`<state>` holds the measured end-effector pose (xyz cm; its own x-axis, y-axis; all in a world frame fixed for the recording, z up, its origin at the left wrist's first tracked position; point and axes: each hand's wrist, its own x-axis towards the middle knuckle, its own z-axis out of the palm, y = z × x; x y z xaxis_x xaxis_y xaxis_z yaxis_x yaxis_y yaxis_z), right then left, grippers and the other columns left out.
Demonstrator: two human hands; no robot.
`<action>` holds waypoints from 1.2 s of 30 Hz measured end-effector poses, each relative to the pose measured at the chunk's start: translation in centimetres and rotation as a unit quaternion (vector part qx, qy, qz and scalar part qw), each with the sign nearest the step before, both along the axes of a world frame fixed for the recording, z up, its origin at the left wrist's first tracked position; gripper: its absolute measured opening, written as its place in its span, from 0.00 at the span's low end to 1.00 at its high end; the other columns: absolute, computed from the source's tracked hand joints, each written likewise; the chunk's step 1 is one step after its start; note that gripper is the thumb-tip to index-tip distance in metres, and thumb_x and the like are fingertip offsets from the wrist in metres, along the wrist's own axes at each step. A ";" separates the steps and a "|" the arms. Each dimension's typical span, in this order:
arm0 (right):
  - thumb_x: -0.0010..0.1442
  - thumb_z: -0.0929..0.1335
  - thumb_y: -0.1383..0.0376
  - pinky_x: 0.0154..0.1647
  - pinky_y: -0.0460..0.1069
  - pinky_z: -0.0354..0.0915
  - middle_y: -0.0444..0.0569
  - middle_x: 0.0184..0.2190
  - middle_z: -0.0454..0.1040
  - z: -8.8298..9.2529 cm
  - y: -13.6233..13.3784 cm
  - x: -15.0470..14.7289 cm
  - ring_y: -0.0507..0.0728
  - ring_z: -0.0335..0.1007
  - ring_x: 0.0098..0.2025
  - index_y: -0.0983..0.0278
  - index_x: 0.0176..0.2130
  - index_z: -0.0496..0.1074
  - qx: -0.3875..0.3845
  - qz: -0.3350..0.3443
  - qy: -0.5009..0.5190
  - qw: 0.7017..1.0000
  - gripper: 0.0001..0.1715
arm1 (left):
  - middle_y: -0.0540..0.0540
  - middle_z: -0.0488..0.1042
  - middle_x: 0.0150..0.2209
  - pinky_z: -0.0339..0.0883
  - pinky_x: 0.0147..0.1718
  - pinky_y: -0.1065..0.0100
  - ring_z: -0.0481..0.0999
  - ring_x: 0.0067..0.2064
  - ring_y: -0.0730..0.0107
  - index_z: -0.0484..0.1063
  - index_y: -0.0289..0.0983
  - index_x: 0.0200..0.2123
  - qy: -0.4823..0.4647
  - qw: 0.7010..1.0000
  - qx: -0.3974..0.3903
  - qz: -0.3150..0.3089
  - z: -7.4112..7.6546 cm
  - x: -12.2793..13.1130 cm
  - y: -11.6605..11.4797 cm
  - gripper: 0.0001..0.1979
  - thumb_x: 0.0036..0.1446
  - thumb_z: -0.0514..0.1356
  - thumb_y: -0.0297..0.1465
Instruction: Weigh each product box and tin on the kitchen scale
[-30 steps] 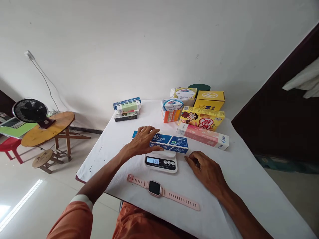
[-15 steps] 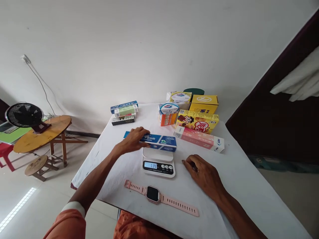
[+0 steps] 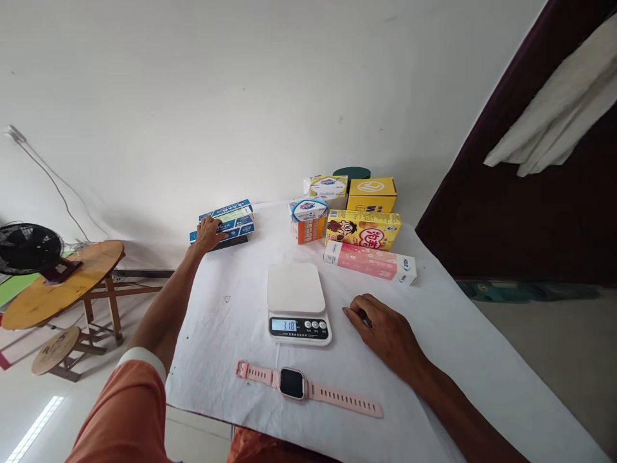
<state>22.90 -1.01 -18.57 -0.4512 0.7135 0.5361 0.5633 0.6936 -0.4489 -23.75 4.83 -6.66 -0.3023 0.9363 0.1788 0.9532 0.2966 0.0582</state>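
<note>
My left hand [image 3: 209, 233] reaches to the far left of the table, its fingers over a long blue-and-white toothpaste box [image 3: 241, 225]. That box lies on a small stack of cartons, with another blue carton [image 3: 225, 209] behind it and a black carton [image 3: 234, 242] partly showing underneath. Near the middle stands a white digital scale [image 3: 295, 287], its platform bare and its display reading 318. To the right of the scale my right hand [image 3: 385, 328] rests on the cloth, fingers curled in and nothing visible in them. In front of the scale lies a pink-strapped smartwatch [image 3: 292, 384].
Behind the scale are a pink-and-white carton [image 3: 369, 262], a yellow snack box [image 3: 364, 228], an orange-and-white box [image 3: 308, 222], a white-and-yellow box [image 3: 326, 186] and a yellow box [image 3: 372, 195]. A round wooden table [image 3: 62, 273] with a black fan [image 3: 31, 247] stands left.
My left hand has carried the blue toothpaste box from over the scale to the stack at the far left. The display went from 114 to 318. My right hand stays put.
</note>
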 end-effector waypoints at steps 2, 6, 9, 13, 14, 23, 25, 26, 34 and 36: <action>0.72 0.62 0.61 0.28 0.48 0.61 0.42 0.28 0.69 0.0 0.0 0.0 0.53 0.66 0.26 0.58 0.31 0.60 0.002 0.000 0.000 1.000 0.15 | 0.33 0.67 0.61 0.58 0.63 0.46 0.63 0.65 0.42 0.70 0.38 0.61 0.005 1.000 -0.003 0.006 -0.4 -0.3 0.5 0.24 0.63 0.61 0.38; 0.72 0.62 0.61 0.29 0.48 0.61 0.43 0.29 0.70 -0.1 0.0 0.0 0.53 0.66 0.27 0.58 0.32 0.61 0.002 0.001 -0.001 1.000 0.14 | 0.34 0.66 0.63 0.57 0.63 0.45 0.62 0.66 0.40 0.69 0.41 0.63 0.033 0.999 0.008 0.006 -0.9 -0.3 0.6 0.25 0.64 0.60 0.37; 0.71 0.62 0.61 0.29 0.49 0.60 0.44 0.29 0.70 -0.2 0.1 -0.1 0.54 0.66 0.27 0.58 0.32 0.61 -0.006 -0.003 -0.001 1.000 0.14 | 0.33 0.67 0.63 0.58 0.61 0.47 0.63 0.65 0.40 0.69 0.42 0.63 0.078 0.996 0.035 0.010 -1.2 0.4 0.5 0.25 0.64 0.60 0.36; 0.69 0.64 0.63 0.32 0.49 0.60 0.45 0.29 0.71 -0.1 0.1 -0.3 0.54 0.66 0.28 0.59 0.31 0.62 -0.024 -0.011 -0.002 1.000 0.12 | 0.31 0.68 0.62 0.59 0.59 0.47 0.64 0.64 0.40 0.70 0.40 0.61 0.099 0.994 0.038 0.025 -1.6 1.5 0.3 0.23 0.64 0.58 0.34; 0.68 0.64 0.64 0.32 0.49 0.60 0.45 0.30 0.71 0.0 0.1 -0.3 0.54 0.66 0.28 0.59 0.31 0.62 -0.028 -0.013 -0.003 1.000 0.12 | 0.30 0.68 0.62 0.59 0.59 0.47 0.64 0.64 0.39 0.69 0.40 0.61 0.100 0.994 0.040 0.026 -1.6 1.8 0.3 0.23 0.63 0.58 0.34; 0.68 0.63 0.65 0.33 0.49 0.59 0.46 0.30 0.72 0.8 0.0 -0.4 0.55 0.65 0.30 0.59 0.30 0.65 -0.052 -0.029 -0.019 0.998 0.13 | 0.29 0.65 0.63 0.59 0.60 0.39 0.63 0.65 0.33 0.61 0.40 0.67 0.046 0.991 0.089 -0.090 1.3 7.6 1.3 0.34 0.60 0.64 0.40; 0.68 0.63 0.65 0.33 0.50 0.59 0.47 0.31 0.72 0.7 0.0 -0.4 0.55 0.65 0.30 0.60 0.31 0.66 -0.049 -0.031 -0.019 0.998 0.12 | 0.32 0.65 0.63 0.59 0.61 0.42 0.63 0.66 0.37 0.60 0.42 0.68 0.019 0.983 0.103 -0.149 2.4 10.7 2.2 0.35 0.61 0.64 0.44; 0.69 0.63 0.65 0.33 0.50 0.59 0.47 0.31 0.72 0.7 0.0 -0.4 0.55 0.65 0.30 0.60 0.31 0.66 -0.047 -0.031 -0.019 0.998 0.12 | 0.33 0.65 0.63 0.59 0.62 0.44 0.63 0.66 0.39 0.59 0.42 0.68 0.004 0.979 0.107 -0.174 2.8 12.3 2.8 0.36 0.61 0.64 0.46; 0.69 0.64 0.67 0.33 0.49 0.60 0.45 0.31 0.71 0.3 0.0 -0.3 0.54 0.66 0.31 0.60 0.31 0.64 -0.024 -0.026 -0.024 0.999 0.12 | 0.29 0.63 0.65 0.59 0.61 0.45 0.63 0.66 0.37 0.58 0.36 0.68 -0.062 0.980 0.023 -0.190 3.2 21.3 8.3 0.45 0.56 0.65 0.54; 0.69 0.64 0.68 0.33 0.49 0.59 0.45 0.31 0.71 0.1 0.0 -0.3 0.54 0.67 0.31 0.60 0.31 0.64 -0.014 -0.029 -0.027 0.999 0.12 | 0.30 0.65 0.63 0.60 0.61 0.45 0.64 0.65 0.38 0.60 0.37 0.66 -0.048 0.981 0.003 -0.188 3.2 21.7 9.1 0.42 0.55 0.67 0.50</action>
<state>22.58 -1.00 -18.44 -0.4362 0.7532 0.4923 0.6255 0.6471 -0.4358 -2.10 13.97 -3.45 0.0486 0.9839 0.1717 0.9852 -0.0755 0.1539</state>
